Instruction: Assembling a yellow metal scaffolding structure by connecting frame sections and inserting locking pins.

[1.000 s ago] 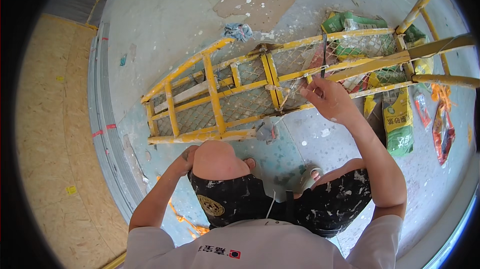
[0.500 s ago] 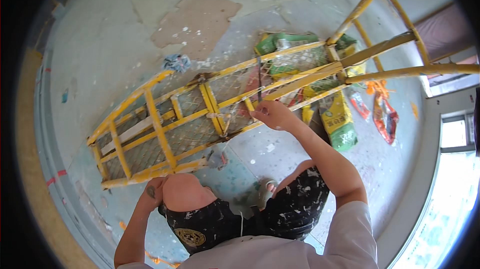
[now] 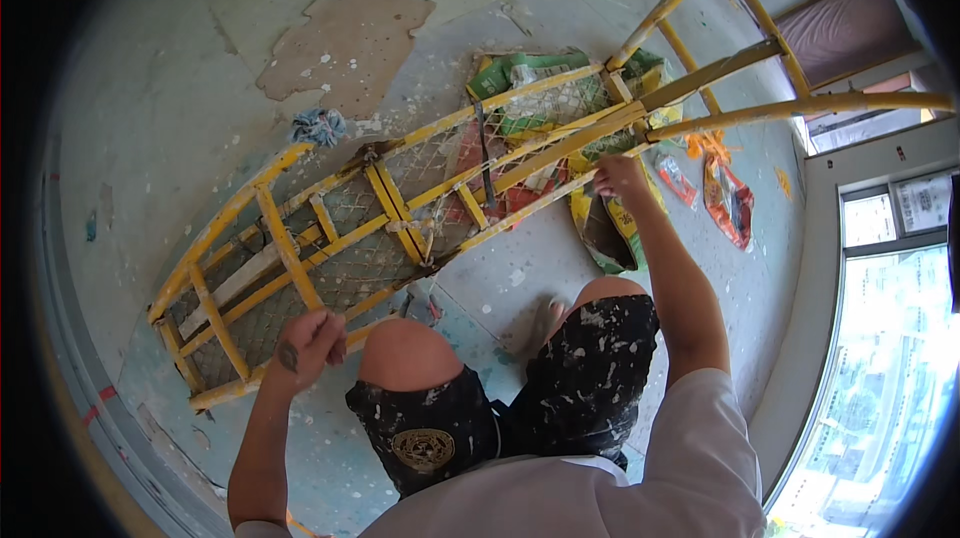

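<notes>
A yellow metal folding scaffold frame (image 3: 388, 206) with wire-mesh panels lies tilted across the floor in front of my knees. At its near rail, by the right-hand end of the mesh, my right hand (image 3: 622, 180) is closed with the fingers curled at the rail. My left hand (image 3: 312, 346) is closed above the near left rail, beside my knee. Whether its fingers wrap the rail is hidden. A dark strap (image 3: 485, 153) crosses the mesh on the right part. The frame's right end rises in yellow legs (image 3: 690, 58).
Green and yellow sacks (image 3: 605, 233) lie under and beside the frame's right part. A red-edged bag (image 3: 728, 200) and orange netting (image 3: 708, 145) are farther right. A crumpled blue rag (image 3: 318, 127) and a brown floor patch (image 3: 350, 48) lie beyond. A window (image 3: 880, 378) stands at right.
My right hand has moved right along the near rail, away from the middle. My left hand has risen from beside my knee to the near left rail. The view has shifted.
</notes>
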{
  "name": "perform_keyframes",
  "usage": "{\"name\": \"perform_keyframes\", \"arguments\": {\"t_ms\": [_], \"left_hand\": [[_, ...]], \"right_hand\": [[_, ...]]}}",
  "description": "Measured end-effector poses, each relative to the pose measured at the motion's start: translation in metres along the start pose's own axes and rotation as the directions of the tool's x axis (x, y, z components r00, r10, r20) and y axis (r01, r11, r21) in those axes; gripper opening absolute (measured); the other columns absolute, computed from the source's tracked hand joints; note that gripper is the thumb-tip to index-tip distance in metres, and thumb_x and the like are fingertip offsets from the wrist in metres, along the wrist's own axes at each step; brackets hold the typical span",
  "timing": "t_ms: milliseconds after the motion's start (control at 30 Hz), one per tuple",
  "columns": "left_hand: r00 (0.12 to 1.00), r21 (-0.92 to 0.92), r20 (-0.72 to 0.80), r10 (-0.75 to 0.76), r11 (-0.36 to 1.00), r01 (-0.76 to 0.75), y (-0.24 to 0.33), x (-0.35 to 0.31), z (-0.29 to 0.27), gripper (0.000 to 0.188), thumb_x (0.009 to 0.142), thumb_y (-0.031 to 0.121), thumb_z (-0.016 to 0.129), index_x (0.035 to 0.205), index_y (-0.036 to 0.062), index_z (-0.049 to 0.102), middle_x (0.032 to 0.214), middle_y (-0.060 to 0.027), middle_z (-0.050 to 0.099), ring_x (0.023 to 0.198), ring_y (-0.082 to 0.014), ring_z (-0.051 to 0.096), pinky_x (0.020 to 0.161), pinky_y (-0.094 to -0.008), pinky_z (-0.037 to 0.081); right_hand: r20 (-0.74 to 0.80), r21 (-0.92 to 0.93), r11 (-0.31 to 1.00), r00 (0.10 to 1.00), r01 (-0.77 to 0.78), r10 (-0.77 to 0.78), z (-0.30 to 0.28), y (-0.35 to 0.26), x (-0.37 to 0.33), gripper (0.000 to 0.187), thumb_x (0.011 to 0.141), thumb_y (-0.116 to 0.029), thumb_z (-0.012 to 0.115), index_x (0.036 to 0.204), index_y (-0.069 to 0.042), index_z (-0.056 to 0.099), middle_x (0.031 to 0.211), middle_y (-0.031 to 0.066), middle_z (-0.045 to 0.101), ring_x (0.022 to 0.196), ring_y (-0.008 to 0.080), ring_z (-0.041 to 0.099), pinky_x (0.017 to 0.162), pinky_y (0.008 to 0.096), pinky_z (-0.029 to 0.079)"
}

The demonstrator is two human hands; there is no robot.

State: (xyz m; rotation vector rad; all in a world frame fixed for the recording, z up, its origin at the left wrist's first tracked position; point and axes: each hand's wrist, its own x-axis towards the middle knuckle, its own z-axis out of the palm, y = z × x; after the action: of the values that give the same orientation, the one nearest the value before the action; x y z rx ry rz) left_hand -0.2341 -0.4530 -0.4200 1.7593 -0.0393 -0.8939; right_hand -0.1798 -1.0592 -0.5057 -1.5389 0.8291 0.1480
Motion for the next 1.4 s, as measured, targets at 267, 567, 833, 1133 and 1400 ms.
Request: {"name": "perform_keyframes", "arguments": {"t_ms": [267, 567, 833, 1133, 1400], "left_hand": [[0.991, 0.01, -0.005, 0.133, 0.991, -0.133, 0.052, 0.065, 0.039, 0.024, 0.103, 0.021, 0.056, 0.087, 0.0024, 0.056, 0.07, -0.0015, 0.056, 0.062, -0.0082, 0.054, 0.059, -0.0264, 0.047], [0.978, 0.221, 0.044, 0.204, 0.953, -0.208, 0.121, 0.138, 0.101, 0.024, 0.101, 0.02, 0.059, 0.088, 0.0005, 0.056, 0.073, -0.002, 0.059, 0.067, -0.0089, 0.057, 0.062, -0.0276, 0.048], [0.916, 0.481, 0.148, 0.372, 0.783, -0.396, 0.198, 0.246, 0.207, 0.028, 0.094, 0.027, 0.068, 0.093, 0.0007, 0.06, 0.082, -0.0073, 0.065, 0.075, -0.0174, 0.062, 0.07, -0.0334, 0.051], [0.774, 0.486, 0.366, 0.516, 0.604, -0.632, 0.241, 0.403, 0.331, 0.058, 0.074, 0.023, 0.082, 0.12, -0.0024, 0.058, 0.114, -0.0219, 0.066, 0.103, -0.0319, 0.065, 0.091, -0.0379, 0.051], [0.816, 0.565, 0.465, 0.344, 0.595, -0.572, 0.257, 0.42, 0.319, 0.047, 0.071, 0.021, 0.082, 0.107, -0.0025, 0.064, 0.095, -0.0193, 0.07, 0.087, -0.0287, 0.067, 0.077, -0.0383, 0.052]], "right_hand": [[-0.049, -0.181, 0.94, 0.952, 0.29, -0.303, -0.071, -0.021, 0.017, 0.039, 0.102, -0.044, 0.054, 0.094, -0.006, 0.06, 0.078, 0.0017, 0.062, 0.071, 0.0127, 0.063, 0.061, 0.0289, 0.051], [0.43, 0.277, 0.946, 0.859, 0.169, -0.28, -0.088, -0.017, 0.048, 0.032, 0.107, -0.034, 0.049, 0.089, -0.009, 0.059, 0.074, 0.0002, 0.059, 0.066, 0.012, 0.057, 0.063, 0.0253, 0.047], [0.392, 0.295, 0.925, 0.852, 0.241, -0.347, -0.094, -0.008, 0.053, 0.033, 0.104, -0.035, 0.054, 0.086, -0.007, 0.062, 0.069, 0.0013, 0.06, 0.062, 0.0102, 0.056, 0.06, 0.0248, 0.046], [0.452, 0.335, 0.929, 0.839, 0.156, -0.304, -0.095, -0.012, 0.053, 0.033, 0.106, -0.032, 0.051, 0.088, -0.006, 0.061, 0.071, 0.0008, 0.058, 0.064, 0.0101, 0.056, 0.063, 0.0245, 0.047], [0.59, 0.13, 0.991, 0.8, 0.038, -0.108, -0.105, -0.044, 0.049, 0.031, 0.107, -0.032, 0.047, 0.094, -0.007, 0.061, 0.076, 0.0009, 0.06, 0.069, 0.0111, 0.058, 0.067, 0.0261, 0.047]]}}
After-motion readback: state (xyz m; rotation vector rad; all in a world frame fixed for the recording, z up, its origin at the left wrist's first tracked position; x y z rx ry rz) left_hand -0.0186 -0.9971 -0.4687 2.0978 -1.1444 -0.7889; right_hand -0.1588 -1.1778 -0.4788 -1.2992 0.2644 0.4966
